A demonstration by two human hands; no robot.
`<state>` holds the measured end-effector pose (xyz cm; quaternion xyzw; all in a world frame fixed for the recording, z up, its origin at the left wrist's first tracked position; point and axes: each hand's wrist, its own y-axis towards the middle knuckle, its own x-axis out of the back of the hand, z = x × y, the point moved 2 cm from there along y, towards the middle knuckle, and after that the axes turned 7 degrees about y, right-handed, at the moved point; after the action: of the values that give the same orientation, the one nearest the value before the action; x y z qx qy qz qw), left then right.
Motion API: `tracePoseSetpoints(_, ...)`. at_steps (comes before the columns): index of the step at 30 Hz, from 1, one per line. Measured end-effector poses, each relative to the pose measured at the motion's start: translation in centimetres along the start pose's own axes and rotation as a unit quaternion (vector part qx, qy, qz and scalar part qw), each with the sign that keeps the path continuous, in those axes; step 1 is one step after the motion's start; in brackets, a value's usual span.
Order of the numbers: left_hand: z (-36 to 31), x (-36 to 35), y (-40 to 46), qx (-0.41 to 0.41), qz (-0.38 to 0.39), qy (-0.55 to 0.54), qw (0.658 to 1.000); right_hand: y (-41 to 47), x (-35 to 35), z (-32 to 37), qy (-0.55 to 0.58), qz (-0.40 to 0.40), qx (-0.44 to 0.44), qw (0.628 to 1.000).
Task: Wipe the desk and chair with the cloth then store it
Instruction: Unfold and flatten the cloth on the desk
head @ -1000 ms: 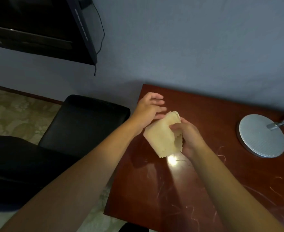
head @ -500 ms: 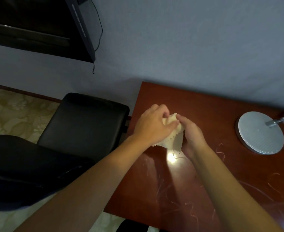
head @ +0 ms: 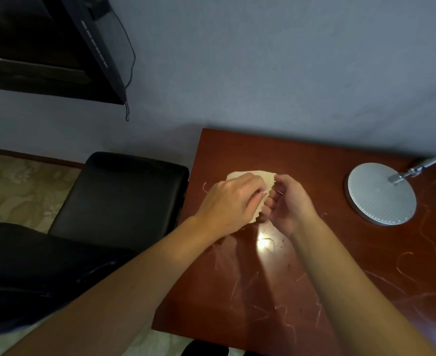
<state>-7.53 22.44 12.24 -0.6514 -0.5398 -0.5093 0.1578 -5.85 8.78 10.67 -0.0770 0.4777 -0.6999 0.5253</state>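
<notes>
A pale yellow cloth (head: 262, 176) is held low over the red-brown wooden desk (head: 289, 278), near the desk's far left part. My left hand (head: 233, 201) covers most of it, fingers curled round its left side. My right hand (head: 290, 201) grips its right edge, fingers curled under. Only the cloth's top edge and a strip between the two hands show. The black padded chair (head: 124, 199) stands directly left of the desk.
A round silver lamp base (head: 380, 192) with a metal arm sits at the desk's far right. Thin scratches or threads lie across the desk top. A dark screen (head: 45, 47) hangs on the wall at upper left. Patterned floor shows at left.
The cloth went from hanging upright in my right hand to being bunched between both hands lower over the desk. My left hand moved onto it and closed.
</notes>
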Motion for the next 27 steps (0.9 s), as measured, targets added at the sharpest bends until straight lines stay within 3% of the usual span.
tracePoseSetpoints(8, 0.2, 0.3, -2.3, -0.071, 0.061, 0.003, 0.996, 0.2, 1.2, 0.9, 0.024, -0.045, 0.030, 0.998)
tracePoseSetpoints(12, -0.5, -0.2, -2.6, -0.087, 0.098, -0.014, 0.991, -0.4, 1.0, 0.6, 0.005, 0.014, 0.023, 1.000)
tracePoseSetpoints(15, -0.7, -0.5, -3.0, 0.004, 0.113, -0.097, 0.989, -0.4, 1.2, 0.3, -0.036, -0.001, 0.030, 0.999)
tracePoseSetpoints(17, -0.4, 0.1, -2.7, 0.134, 0.041, -0.170, 0.975, -0.6, 1.2, 0.3, -0.032, 0.005, 0.032, 0.999)
tracePoseSetpoints(19, 1.2, 0.9, -2.1, 0.321, -0.017, -0.183, 0.929, -0.9, 1.1, 0.3, 0.014, 0.051, 0.017, 0.998)
tracePoseSetpoints(20, 2.3, 1.1, -2.0, 0.425, 0.007, -0.214, 0.879, -1.1, 1.0, 0.5, 0.043, 0.079, 0.012, 0.996)
tracePoseSetpoints(22, 4.1, 0.7, -2.4, 0.567, 0.123, -0.393, 0.714, -1.6, 0.7, 0.6, 0.088, 0.126, 0.007, 0.988)
tracePoseSetpoints(23, 4.5, 0.7, -2.7, 0.581, 0.176, -0.476, 0.636, -1.7, 0.7, 0.6, 0.099, 0.146, 0.004, 0.984)
tracePoseSetpoints(24, 4.4, 0.6, -3.0, 0.569, 0.210, -0.532, 0.591, -1.9, 0.6, 0.6, 0.094, 0.155, 0.001, 0.983)
tracePoseSetpoints(25, 4.3, 0.4, -3.1, 0.553, 0.220, -0.563, 0.574, -2.1, 0.5, 0.4, 0.082, 0.162, -0.004, 0.983)
tracePoseSetpoints(27, 4.1, -0.1, -2.9, 0.541, 0.186, -0.584, 0.576, -2.6, 0.3, -0.2, 0.031, 0.157, -0.013, 0.987)
